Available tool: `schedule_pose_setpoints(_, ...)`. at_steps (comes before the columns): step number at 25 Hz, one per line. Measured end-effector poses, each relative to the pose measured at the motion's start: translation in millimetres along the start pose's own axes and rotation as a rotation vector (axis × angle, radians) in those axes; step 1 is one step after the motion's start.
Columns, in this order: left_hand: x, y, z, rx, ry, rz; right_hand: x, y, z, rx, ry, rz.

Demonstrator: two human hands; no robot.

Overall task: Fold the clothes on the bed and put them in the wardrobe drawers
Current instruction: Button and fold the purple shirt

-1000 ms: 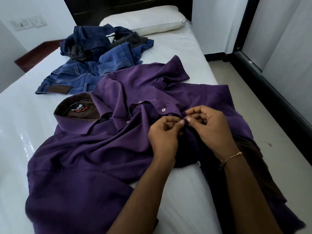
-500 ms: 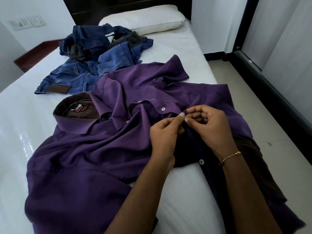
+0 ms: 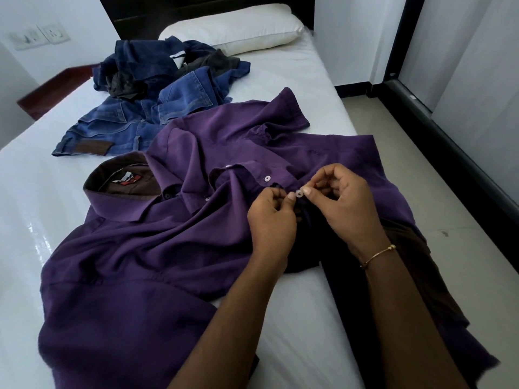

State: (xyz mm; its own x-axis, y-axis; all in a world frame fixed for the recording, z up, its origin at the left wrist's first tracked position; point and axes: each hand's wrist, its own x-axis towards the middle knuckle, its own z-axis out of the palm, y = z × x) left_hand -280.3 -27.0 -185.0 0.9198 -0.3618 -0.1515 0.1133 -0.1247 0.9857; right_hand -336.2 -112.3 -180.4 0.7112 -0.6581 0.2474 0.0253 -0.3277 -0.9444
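Button [image 3: 299, 194] now bared between fingertips, hidden half a second ago. Left hand [image 3: 271, 213] pinching placket, right hand [image 3: 341, 202] pinching button. Shirt [image 3: 157, 242] spread along bed's [image 3: 295, 80] right edge; buttoning under way, folding not begun.

A bed [image 3: 295, 318] with a plain white sheet fills most of the view, its sheet glossy with light at the left. A white pillow [image 3: 238, 29] lies at the head against a dark wooden headboard [image 3: 157, 15]. The walls [image 3: 64, 9] are pale; a switch plate [image 3: 39, 35] sits on the left one. Right of the bed runs a beige tiled floor [image 3: 421, 169] edged by a dark skirting [image 3: 356, 89] and what may be a sliding door's dark frame [image 3: 401, 37].
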Motion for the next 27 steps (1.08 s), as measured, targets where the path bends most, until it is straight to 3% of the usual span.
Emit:
schedule_pose_setpoints(4, 19.0, -2.3, -12.8, -0.087, 0.128, -0.042, -1.1, -3.6, -12.2, -0.558, -0.214, -0.183)
schedule_pose_setpoints(7, 29.7, 7.1, -32.2, -0.204, 0.241, -0.061, -4.2, -3.7, -10.7, -0.676, -0.139, -0.170)
schedule_pose_setpoints(9, 24.6, 19.8, -36.1, -0.363, 0.129, -0.088, -6.6, -1.0, -0.6, -0.705, -0.003, -0.235)
schedule_pose_setpoints(11, 14.3, 29.8, -31.5, -0.452, -0.086, -0.162, -5.1, 7.5, 5.6, -0.771, 0.053, -0.285)
schedule_pose_setpoints(13, 8.6, 31.1, -29.3, -0.331, -0.266, -0.156, -2.3, 12.5, 6.9, -0.774, 0.043, -0.276)
schedule_pose_setpoints(17, 5.1, 26.7, -30.8, 0.084, -0.412, 0.002, -1.1, 11.4, 5.2, -0.637, 0.052, -0.209)
schedule_pose_setpoints(23, -7.4, 30.1, -30.3, 0.172, -0.812, 0.039, -0.2, 3.0, -9.1, -0.578, 0.056, -0.290)
schedule_pose_setpoints(25, -7.6, 30.2, -28.5, 0.208, -0.826, 0.101, 0.2, 3.5, -11.4, -0.609, 0.097, -0.345)
schedule_pose_setpoints(27, -1.5, 26.4, -26.1, 0.173, -0.701, 0.176, 0.5, 3.3, -11.1, -0.595, 0.146, -0.348)
